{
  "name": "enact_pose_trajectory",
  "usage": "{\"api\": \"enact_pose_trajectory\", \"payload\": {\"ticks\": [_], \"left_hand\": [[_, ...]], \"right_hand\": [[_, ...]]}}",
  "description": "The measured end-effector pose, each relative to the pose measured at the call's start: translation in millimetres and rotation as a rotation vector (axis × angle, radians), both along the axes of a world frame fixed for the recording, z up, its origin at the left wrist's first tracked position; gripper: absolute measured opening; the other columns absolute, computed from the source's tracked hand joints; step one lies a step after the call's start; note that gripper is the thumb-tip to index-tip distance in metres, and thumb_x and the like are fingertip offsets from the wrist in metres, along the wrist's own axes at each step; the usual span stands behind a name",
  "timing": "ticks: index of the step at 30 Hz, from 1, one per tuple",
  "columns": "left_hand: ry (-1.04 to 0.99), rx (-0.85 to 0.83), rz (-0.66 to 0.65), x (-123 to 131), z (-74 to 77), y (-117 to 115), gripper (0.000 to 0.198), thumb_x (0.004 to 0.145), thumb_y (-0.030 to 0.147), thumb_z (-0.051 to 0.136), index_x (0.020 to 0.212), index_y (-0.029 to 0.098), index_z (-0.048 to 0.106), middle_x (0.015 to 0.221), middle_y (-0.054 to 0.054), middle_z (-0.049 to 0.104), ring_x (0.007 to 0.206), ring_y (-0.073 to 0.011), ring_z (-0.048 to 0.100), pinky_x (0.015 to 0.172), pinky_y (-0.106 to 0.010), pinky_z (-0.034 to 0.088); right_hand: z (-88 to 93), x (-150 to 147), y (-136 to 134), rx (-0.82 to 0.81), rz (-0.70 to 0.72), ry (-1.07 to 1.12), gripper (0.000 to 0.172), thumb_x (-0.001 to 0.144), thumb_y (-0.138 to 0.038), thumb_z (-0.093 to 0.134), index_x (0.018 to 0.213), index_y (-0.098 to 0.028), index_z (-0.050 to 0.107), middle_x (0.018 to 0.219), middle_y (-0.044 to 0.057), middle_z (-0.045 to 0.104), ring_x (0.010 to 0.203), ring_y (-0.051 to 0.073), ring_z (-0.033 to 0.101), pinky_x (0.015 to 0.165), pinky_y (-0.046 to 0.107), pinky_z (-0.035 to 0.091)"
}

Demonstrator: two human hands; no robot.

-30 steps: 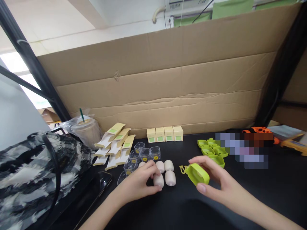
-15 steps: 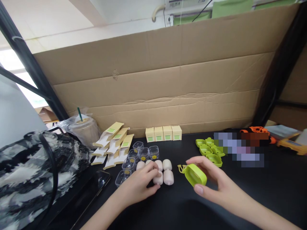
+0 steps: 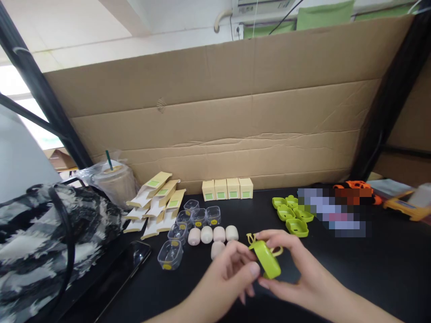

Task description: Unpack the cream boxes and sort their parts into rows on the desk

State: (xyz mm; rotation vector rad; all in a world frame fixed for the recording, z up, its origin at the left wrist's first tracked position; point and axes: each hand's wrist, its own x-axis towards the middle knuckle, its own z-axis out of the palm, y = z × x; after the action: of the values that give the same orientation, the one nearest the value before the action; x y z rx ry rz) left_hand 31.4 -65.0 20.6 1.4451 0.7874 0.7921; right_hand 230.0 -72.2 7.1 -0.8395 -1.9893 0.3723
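My right hand [image 3: 292, 273] grips a lime-green case [image 3: 266, 260] with a small yellow loop at its top, a little above the black table [image 3: 387, 269]. My left hand [image 3: 232, 271] is closed, thumb and fingertips pressed against the case's left side; what they pinch is hidden. Just behind the hands lie pale pink rounded pieces [image 3: 213, 234] in a row, with one more [image 3: 217, 249] in front. Small clear plastic boxes [image 3: 198, 217] stand behind and left of them, one [image 3: 170, 254] nearer me.
More green cases [image 3: 291, 214] lie at mid right. Four small tan boxes [image 3: 227, 189] line the cardboard wall [image 3: 235, 116]. Flat tan cartons [image 3: 156, 202], a bagged drink cup [image 3: 114, 179], a patterned bag [image 3: 40, 242] and a phone [image 3: 124, 264] fill the left.
My left hand left the pink pieces and moved right to meet the green case. My right hand brought the case left and turned it. One front pink piece is no longer visible.
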Motion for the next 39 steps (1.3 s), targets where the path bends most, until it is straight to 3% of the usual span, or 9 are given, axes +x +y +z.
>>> {"api": "enact_pose_trajectory", "payload": {"ticks": [3, 7, 10, 14, 19, 26, 31, 34, 39], "left_hand": [[-0.252, -0.191, -0.073, 18.5, -14.1, -4.4, 0.045, 0.07, 0.055, 0.069, 0.091, 0.016, 0.061, 0.078, -0.001, 0.055, 0.061, -0.0096, 0.054, 0.052, -0.021, 0.048], [-0.377, -0.284, -0.059, 12.9, -24.2, -3.9, 0.044, 0.069, 0.049, 0.074, 0.1, 0.019, 0.067, 0.083, -0.002, 0.058, 0.069, -0.0116, 0.059, 0.063, -0.024, 0.052], [-0.336, -0.184, -0.032, 2.2, -20.8, -2.5, 0.043, 0.072, 0.044, 0.073, 0.108, 0.022, 0.066, 0.09, -0.005, 0.06, 0.081, -0.0157, 0.06, 0.068, -0.026, 0.053], [-0.304, -0.056, -0.095, -2.6, -12.7, -2.0, 0.038, 0.076, 0.047, 0.068, 0.104, 0.021, 0.068, 0.09, -0.006, 0.06, 0.08, -0.0158, 0.058, 0.064, -0.025, 0.053], [-0.245, -0.085, -0.001, -0.5, -11.8, -5.2, 0.038, 0.077, 0.048, 0.066, 0.095, 0.015, 0.071, 0.075, -0.005, 0.061, 0.068, -0.013, 0.059, 0.063, -0.024, 0.052], [-0.294, -0.131, 0.09, -1.4, -2.5, -4.7, 0.033, 0.075, 0.042, 0.071, 0.093, 0.014, 0.073, 0.084, -0.007, 0.065, 0.072, -0.0138, 0.062, 0.069, -0.026, 0.054], [-0.279, -0.087, 0.035, -2.7, 1.9, -5.8, 0.033, 0.08, 0.044, 0.064, 0.09, 0.014, 0.074, 0.104, -0.01, 0.059, 0.07, -0.014, 0.063, 0.069, -0.03, 0.055], [-0.295, -0.069, 0.022, -3.3, 0.5, -5.2, 0.033, 0.084, 0.044, 0.059, 0.089, 0.014, 0.073, 0.098, -0.008, 0.059, 0.075, -0.0149, 0.062, 0.07, -0.028, 0.054], [-0.21, 0.017, 0.069, -3.6, -5.7, -3.7, 0.013, 0.076, 0.027, 0.07, 0.084, 0.017, 0.07, 0.099, -0.003, 0.054, 0.063, -0.0069, 0.057, 0.063, -0.021, 0.05]], "right_hand": [[-2.5, -0.9, -0.6, 0.066, 0.024, -0.023, 0.046, 0.076, -0.021, 0.071, 0.111, -0.031, 0.044, 0.117, 0.007, 0.059, 0.108, 0.023, 0.06, 0.088, 0.032, 0.05], [-1.0, -3.3, -4.0, 0.034, 0.058, -0.067, 0.049, 0.071, -0.019, 0.073, 0.113, -0.029, 0.049, 0.12, 0.009, 0.059, 0.109, 0.025, 0.06, 0.09, 0.033, 0.05], [1.8, -5.1, -5.5, 0.003, 0.097, -0.052, 0.044, 0.076, -0.015, 0.064, 0.116, -0.029, 0.049, 0.12, 0.007, 0.061, 0.109, 0.023, 0.061, 0.093, 0.034, 0.049], [6.6, -5.4, -3.2, -0.022, 0.02, 0.057, 0.029, 0.084, -0.014, 0.055, 0.109, -0.028, 0.054, 0.116, 0.008, 0.061, 0.108, 0.023, 0.06, 0.086, 0.033, 0.053], [9.9, -3.9, 1.9, -0.108, 0.07, 0.082, 0.016, 0.085, -0.017, 0.058, 0.098, -0.026, 0.057, 0.096, 0.004, 0.059, 0.081, 0.017, 0.062, 0.07, 0.027, 0.055], [1.4, -5.1, 4.0, -0.181, 0.131, 0.198, 0.014, 0.086, -0.017, 0.059, 0.096, -0.026, 0.059, 0.087, 0.001, 0.059, 0.072, 0.012, 0.063, 0.065, 0.021, 0.054], [0.6, -9.1, 1.0, -0.372, 0.124, 0.288, 0.006, 0.084, -0.026, 0.063, 0.088, -0.022, 0.063, 0.075, 0.001, 0.065, 0.063, 0.012, 0.063, 0.058, 0.021, 0.054], [-1.3, -11.5, -0.5, -0.426, 0.129, 0.316, 0.009, 0.084, -0.029, 0.063, 0.088, -0.021, 0.062, 0.075, 0.001, 0.065, 0.065, 0.013, 0.064, 0.061, 0.023, 0.053], [-9.5, -13.6, -2.5, -0.485, 0.188, 0.315, 0.01, 0.087, -0.03, 0.06, 0.091, -0.021, 0.057, 0.078, 0.0, 0.064, 0.068, 0.013, 0.063, 0.064, 0.024, 0.052]]}}
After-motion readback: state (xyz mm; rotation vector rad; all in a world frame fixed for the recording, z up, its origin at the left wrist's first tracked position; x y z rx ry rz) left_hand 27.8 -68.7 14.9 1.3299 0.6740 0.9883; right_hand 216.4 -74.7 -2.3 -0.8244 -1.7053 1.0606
